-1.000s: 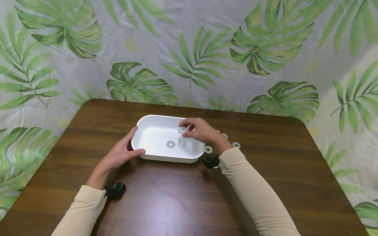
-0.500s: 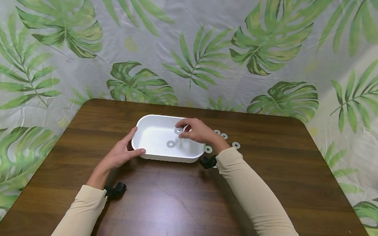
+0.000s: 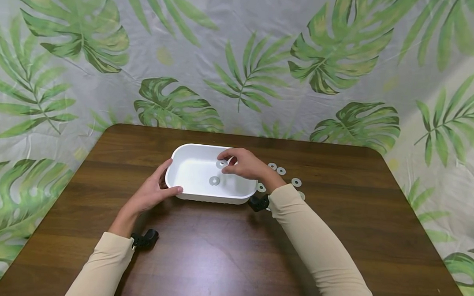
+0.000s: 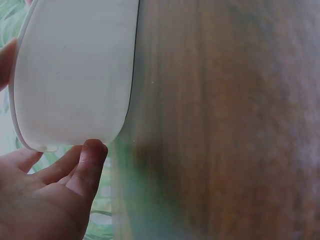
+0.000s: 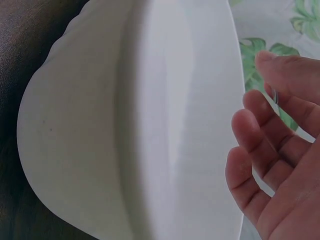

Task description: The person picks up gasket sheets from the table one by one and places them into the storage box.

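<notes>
A white oblong plastic container [image 3: 197,151] with rounded corners sits on the brown table. My left hand [image 3: 149,192] grips its left end, thumb over the near rim and fingers along the outer wall; the left wrist view shows fingertips against the container's outer wall [image 4: 75,75]. Over the inside of the container, my right hand [image 3: 247,165] pinches a flat grey washer [image 3: 221,164] between thumb and forefinger. From the right wrist view only a thin edge of that washer [image 5: 275,95] shows. Another washer [image 3: 214,180] lies on the container's floor.
Several loose washers [image 3: 281,170] lie on the table [image 3: 336,240] to the right of the container, some partly hidden by the right wrist and sleeve. Each wrist wears a black camera [image 3: 145,240]. Behind the table hangs a leaf-print cloth [image 3: 248,78].
My right hand has moved slightly left over the container, with the washer still pinched. More of the loose washers on the table now show. My left hand has stayed on the container.
</notes>
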`<state>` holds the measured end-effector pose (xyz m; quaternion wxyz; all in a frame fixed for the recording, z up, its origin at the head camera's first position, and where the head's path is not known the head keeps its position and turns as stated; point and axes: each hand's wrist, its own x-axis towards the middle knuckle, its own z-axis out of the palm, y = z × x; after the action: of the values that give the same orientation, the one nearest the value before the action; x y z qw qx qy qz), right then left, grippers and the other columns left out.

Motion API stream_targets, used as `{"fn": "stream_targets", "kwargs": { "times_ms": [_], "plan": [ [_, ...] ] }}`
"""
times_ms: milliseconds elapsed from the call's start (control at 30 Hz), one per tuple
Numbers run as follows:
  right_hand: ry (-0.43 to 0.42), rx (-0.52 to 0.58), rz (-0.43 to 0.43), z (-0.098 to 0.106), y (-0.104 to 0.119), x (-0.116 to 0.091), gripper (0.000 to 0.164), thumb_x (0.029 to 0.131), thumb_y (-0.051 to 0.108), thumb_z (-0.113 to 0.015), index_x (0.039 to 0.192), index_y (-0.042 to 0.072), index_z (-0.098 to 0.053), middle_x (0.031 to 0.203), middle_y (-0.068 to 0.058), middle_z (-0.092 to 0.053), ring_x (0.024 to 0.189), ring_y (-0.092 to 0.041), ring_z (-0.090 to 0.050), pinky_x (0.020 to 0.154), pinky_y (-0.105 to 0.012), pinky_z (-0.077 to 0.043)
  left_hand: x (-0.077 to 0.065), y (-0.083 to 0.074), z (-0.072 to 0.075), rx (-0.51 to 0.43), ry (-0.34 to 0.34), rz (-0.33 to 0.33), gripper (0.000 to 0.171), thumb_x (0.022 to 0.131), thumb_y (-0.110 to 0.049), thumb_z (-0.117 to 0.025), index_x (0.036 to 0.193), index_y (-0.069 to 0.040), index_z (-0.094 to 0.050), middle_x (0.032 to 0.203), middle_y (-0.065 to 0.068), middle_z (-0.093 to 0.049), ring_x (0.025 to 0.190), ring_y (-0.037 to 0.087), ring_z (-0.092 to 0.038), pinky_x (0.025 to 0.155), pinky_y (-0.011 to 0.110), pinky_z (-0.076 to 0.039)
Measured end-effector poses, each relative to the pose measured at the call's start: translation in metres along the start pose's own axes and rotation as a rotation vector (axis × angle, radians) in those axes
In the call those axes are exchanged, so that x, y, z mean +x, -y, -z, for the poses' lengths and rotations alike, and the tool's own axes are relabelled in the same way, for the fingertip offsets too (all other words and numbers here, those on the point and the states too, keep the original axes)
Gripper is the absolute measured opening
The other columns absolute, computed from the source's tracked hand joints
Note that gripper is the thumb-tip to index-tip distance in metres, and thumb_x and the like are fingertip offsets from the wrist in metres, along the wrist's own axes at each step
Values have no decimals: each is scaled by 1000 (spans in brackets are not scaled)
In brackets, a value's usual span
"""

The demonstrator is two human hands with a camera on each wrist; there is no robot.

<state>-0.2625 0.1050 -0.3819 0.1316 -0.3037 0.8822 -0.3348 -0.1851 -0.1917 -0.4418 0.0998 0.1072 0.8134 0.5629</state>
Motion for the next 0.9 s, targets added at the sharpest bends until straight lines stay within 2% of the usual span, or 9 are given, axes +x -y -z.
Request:
{"fn": "stream_targets", "kwargs": {
  "times_ms": [433, 733, 900],
  "plan": [
    [-5, -29, -13, 0, -1, 2, 35, 88, 13, -72, 123, 6, -66, 115, -10, -69, 95, -21, -65, 86, -28, -48, 0, -3, 0, 16, 2, 15, 97, 89, -17, -73, 160, -8, -7, 160, 28, -25, 141, 40, -39, 87, 9, -40],
    [-5, -40, -65, 2, -11, 2, 46, 89, 13, -70, 133, 3, -59, 130, -17, -62, 114, -32, -60, 101, -42, -47, 0, -2, 1, 6, 1, 16, 97, 89, -16, -73, 160, -7, -7, 158, 30, -27, 139, 42, -40, 86, 8, -41],
    [-42, -75, -64, 10, -16, -10, 43, 91, 14, -69, 131, 4, -61, 131, -17, -60, 116, -34, -60, 102, -45, -47, -1, 0, 1, 1, 1, 12, 97, 89, -15, -72, 160, -7, -7, 158, 30, -27, 139, 43, -39, 86, 8, -40]
  ]
}}
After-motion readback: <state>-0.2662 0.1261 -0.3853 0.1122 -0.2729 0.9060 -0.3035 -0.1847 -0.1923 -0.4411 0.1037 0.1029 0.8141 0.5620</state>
